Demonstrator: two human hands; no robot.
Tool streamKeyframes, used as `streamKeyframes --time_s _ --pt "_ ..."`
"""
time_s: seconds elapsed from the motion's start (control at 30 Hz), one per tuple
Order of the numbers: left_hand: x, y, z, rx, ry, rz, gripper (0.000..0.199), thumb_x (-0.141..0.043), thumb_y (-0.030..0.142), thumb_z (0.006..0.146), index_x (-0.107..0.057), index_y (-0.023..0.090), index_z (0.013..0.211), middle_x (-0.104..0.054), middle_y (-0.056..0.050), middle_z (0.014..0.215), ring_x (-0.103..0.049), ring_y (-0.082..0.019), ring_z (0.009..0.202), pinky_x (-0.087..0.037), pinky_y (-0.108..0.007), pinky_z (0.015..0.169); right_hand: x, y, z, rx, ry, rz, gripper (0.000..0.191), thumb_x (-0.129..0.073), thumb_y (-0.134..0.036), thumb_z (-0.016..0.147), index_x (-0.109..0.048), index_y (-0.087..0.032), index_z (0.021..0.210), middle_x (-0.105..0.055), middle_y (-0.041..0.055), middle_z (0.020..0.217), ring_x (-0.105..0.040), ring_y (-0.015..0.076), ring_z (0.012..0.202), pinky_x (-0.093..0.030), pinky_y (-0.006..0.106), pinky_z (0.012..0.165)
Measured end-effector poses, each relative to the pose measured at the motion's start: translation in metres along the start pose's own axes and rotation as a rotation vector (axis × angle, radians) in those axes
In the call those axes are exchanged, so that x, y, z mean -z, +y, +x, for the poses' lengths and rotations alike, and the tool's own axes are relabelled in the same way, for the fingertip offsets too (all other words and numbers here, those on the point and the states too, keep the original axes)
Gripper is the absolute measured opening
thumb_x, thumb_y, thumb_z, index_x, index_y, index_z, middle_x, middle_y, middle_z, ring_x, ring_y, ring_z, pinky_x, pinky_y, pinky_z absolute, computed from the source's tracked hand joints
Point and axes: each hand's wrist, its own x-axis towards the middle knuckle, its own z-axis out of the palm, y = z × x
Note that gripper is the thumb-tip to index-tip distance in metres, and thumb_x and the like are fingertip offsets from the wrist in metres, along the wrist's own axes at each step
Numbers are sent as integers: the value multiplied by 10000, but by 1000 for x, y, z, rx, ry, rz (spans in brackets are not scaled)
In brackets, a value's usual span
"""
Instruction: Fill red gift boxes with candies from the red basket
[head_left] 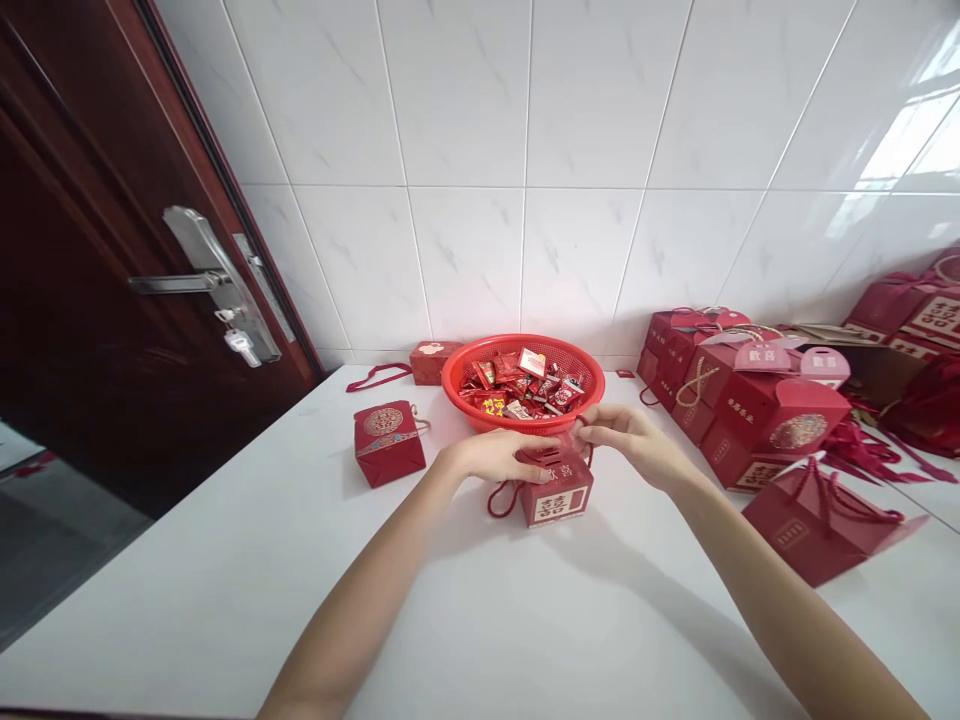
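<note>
A small red gift box [556, 503] with white and gold lettering stands on the white table in front of me. My left hand [504, 456] is closed on its top from the left side, fingers over the upper flap. At the box's back right corner, the fingertips of my right hand [615, 432] pinch a dark red cord [589, 456]. Another loop of cord [504, 499] hangs out at the left of the box. Just behind both hands sits a red plastic basket [450, 385] holding several wrapped candies [525, 385].
A red box [388, 443] stands left of my hands, a smaller one [435, 363] behind it near a ribbon [379, 376]. Stacked red gift boxes [750, 400] and a red bag [825, 525] fill the right. A tiled wall [465, 260] bounds the back; a door [97, 200] is at left.
</note>
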Motion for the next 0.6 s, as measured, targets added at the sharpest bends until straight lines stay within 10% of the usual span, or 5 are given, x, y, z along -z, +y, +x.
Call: streamKeyframes --time_s 0.33,0.5,0.6 --pt "-9 27 -12 49 224 -45 338 -666 239 763 -723 231 1096 -745 -15 966 -699 -227 848 -521 -279 686 -14 -6 20 -44 -140 -282 221 -664 -359 796 -601 -187 673 -632 7 645 -558 139 593 -388 249 506" --pt "1 35 -23 -5 346 -297 552 -619 145 727 -624 226 1273 -738 -26 1011 -692 -170 685 -537 -278 656 -10 -11 16 -58 -108 -270 221 -659 -371 802 -591 -192 690 -635 13 673 -572 149 617 -435 267 539" --pt "8 35 -29 45 409 -166 253 -616 258 772 -697 199 1004 -734 -28 956 -658 -162 676 -494 -266 615 -7 -17 13 -66 -102 -270 249 -650 -391 816 -576 -196 680 -635 17 682 -580 154 641 -457 278 570"
